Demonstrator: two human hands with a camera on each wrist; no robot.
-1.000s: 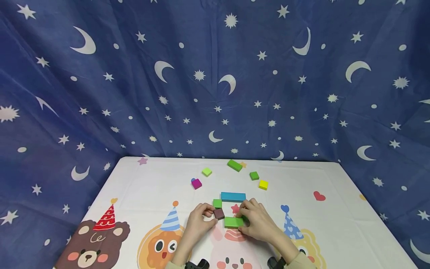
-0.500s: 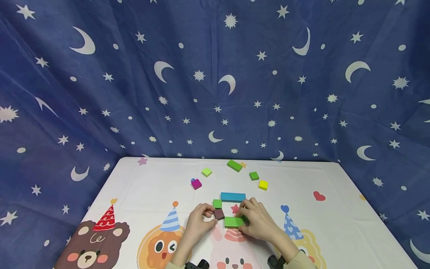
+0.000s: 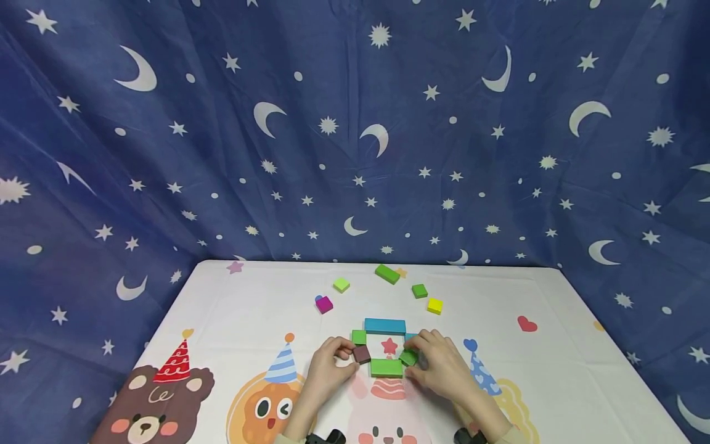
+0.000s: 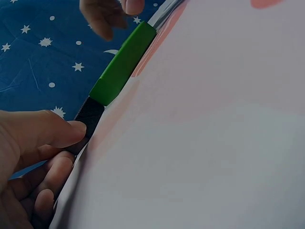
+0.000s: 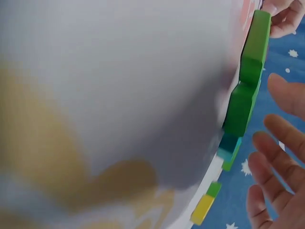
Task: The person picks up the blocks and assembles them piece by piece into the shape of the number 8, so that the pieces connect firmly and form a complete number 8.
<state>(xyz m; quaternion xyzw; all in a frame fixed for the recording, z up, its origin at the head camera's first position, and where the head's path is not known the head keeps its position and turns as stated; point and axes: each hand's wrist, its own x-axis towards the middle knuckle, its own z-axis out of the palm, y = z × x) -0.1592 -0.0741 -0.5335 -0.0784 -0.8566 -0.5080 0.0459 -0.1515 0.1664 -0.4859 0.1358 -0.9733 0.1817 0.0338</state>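
In the head view, several wooden blocks form a rough ring around a pink star print. My left hand [image 3: 330, 365] pinches a dark brown block [image 3: 362, 354] between thumb and finger at the ring's left side. A small green block [image 3: 359, 337] lies just behind it. A long light-green block [image 3: 386, 368] makes up the near side, a long blue block [image 3: 385, 326] the far side. My right hand [image 3: 440, 364] is at the right side, beside a tilted green block [image 3: 408, 357] and a partly hidden blue block [image 3: 410, 337]. Its fingers [image 5: 281, 162] are spread loosely, apart from the blocks.
Farther back lie a purple block [image 3: 324, 304], a lime block [image 3: 341, 284], a longer green block [image 3: 387, 274], a small green block [image 3: 420, 290] and a yellow block [image 3: 435, 305]. A star-patterned blue curtain [image 3: 355, 154] hangs behind the white printed tablecloth [image 3: 233, 308].
My right hand has drawn back to the right from the light-green block, uncovering the tilted green block and part of a blue one. The left hand has stayed on the brown block.
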